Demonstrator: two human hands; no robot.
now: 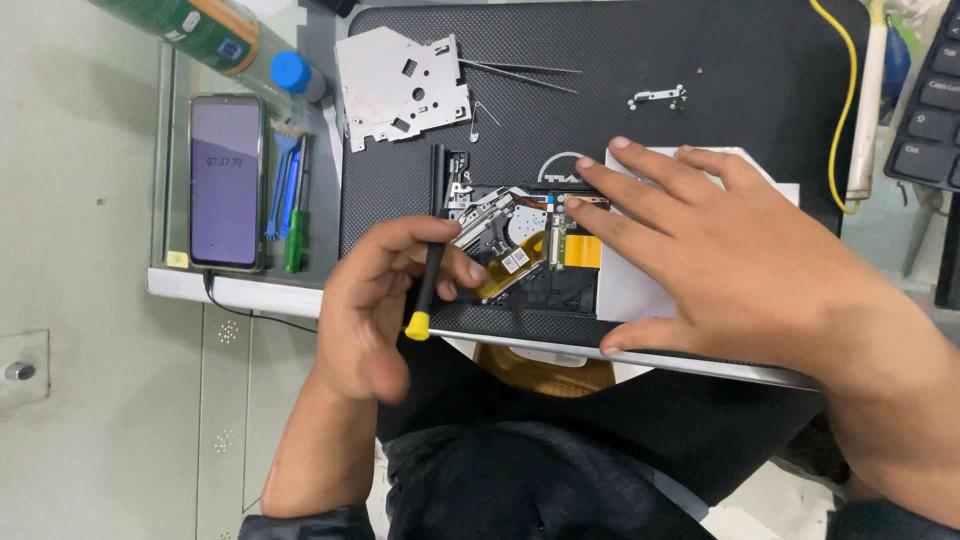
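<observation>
Bare hands; dark rolled-up sleeves; dark trousers.

Glass-topped desk above pale tiled floor.

— What is gripped by the left hand?
— A black screwdriver with a yellow cap, held over the opened optical drive.
— And the right hand?
— It is laid flat on the drive and white paper.

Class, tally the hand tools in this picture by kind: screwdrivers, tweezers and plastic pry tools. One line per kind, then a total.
Screwdrivers: 2 (black one with yellow cap in the left hand; green one beside the phone)
Tweezers: 1
Blue pry tools: 2
Total: 5
</observation>
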